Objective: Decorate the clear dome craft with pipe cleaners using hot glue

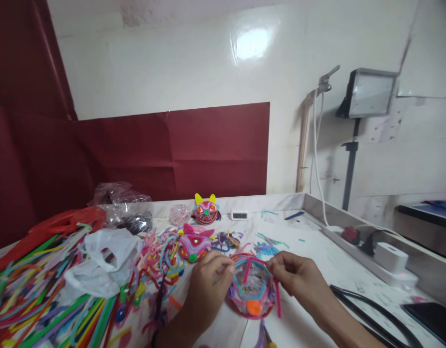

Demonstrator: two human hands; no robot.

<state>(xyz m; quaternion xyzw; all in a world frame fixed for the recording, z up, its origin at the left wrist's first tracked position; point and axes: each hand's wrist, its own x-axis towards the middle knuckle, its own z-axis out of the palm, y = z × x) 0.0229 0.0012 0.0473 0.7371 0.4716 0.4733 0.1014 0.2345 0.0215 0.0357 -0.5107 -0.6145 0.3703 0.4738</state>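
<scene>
Nearest cam: L forearm [181, 328], entering from bottom edge, angled up & right to L hand [210, 280]. L hand: fingers curled, thumb & index narrow, tips at upper L rim of round craft pc [252, 283]; can't tell if rim or strip is btwn them. R hand [297, 273]: comes in from lower R, fingers bent, thumb & index pinching pink strip [278, 299]. Strip crosses top of pc; one end hangs below R fingertips.

Round craft pc: located btwn hands, face toward cam; clear centre, lt-blue outline, orange disc [254, 307] at lower edge. Contents, if any: can't tell.

Containers, ref. L hand: white plastic bag [112, 246] to L, on loose colored strips [45, 290], contents unclear; clear bag [121, 203] farther out, up-L, w/ dark matl. [139, 223] inside; red bag [70, 220] far L, adj. to strips. Clear round container [179, 214] beyond L hand, beside yellow-eared pc [205, 211].

R of R hand: blk cable [375, 311], then phone [433, 319].
</scene>
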